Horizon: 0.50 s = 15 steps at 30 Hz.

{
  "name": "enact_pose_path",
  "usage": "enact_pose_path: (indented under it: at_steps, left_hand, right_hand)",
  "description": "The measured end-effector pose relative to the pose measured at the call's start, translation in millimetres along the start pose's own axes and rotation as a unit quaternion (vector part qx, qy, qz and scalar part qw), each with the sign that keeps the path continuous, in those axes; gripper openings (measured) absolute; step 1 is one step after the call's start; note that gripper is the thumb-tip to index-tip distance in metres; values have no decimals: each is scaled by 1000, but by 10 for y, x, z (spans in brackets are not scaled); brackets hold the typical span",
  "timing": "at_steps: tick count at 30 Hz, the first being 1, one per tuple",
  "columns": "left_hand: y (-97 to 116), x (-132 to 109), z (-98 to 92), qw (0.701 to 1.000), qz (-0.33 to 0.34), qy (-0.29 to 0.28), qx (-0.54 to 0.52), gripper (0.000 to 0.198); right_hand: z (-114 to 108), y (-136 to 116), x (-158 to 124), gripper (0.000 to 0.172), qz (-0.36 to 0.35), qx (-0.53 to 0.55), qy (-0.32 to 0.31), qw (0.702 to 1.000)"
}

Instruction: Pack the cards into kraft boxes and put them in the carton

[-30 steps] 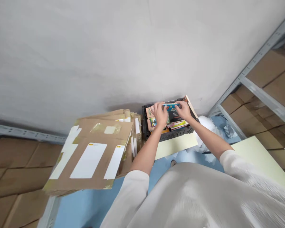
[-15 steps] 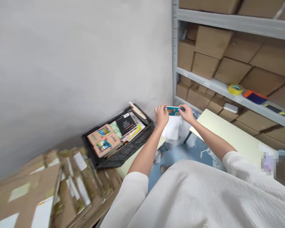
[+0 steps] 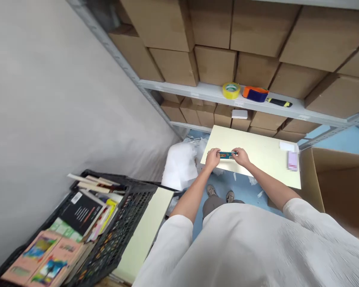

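Both my hands grip a thin teal-covered book (image 3: 227, 155) edge-on, held over the near edge of a pale yellow table (image 3: 257, 147). My left hand (image 3: 212, 158) pinches its left end and my right hand (image 3: 241, 156) pinches its right end. At the lower left a black plastic crate (image 3: 128, 215) holds several books, among them two pink-covered ones (image 3: 42, 261) and a black one (image 3: 81, 213).
Grey metal shelves (image 3: 215, 93) behind the table carry cardboard boxes, a yellow tape roll (image 3: 231, 90), an orange tape dispenser (image 3: 254, 93) and a cutter (image 3: 279, 103). An open cardboard box (image 3: 338, 187) stands at the right. White packing paper (image 3: 181, 165) lies by the wall. A pale board (image 3: 143, 235) leans beside the crate.
I have lifted the teal book out of the crate and turned right with it; it is now over the yellow table, and the crate has swung to my lower left.
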<state>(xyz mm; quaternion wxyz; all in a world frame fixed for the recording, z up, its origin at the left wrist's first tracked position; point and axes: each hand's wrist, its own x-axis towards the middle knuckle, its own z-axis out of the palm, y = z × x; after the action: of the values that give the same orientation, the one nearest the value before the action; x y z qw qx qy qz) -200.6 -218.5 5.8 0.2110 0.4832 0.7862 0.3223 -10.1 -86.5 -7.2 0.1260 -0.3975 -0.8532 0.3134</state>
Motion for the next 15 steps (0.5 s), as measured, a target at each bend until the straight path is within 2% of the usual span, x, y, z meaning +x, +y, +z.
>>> enact_pose_path:
  at_steps: [3, 7, 12, 15]
  left_hand:
    - [14, 235, 296, 998, 21, -58, 1, 32]
    - [40, 647, 566, 994, 39, -101, -8, 35]
    - [-1, 1219, 735, 988, 74, -133, -22, 42]
    - [-108, 1442, 788, 982, 83, -169, -7, 46]
  right_hand:
    - [-71, 301, -53, 23, 51, -31, -15, 998]
    - [-163, 514, 40, 24, 106, -58, -18, 992]
    - [-194, 590, 281, 28, 138, -95, 4, 986]
    - [-102, 595, 366, 26, 138, -92, -45, 985]
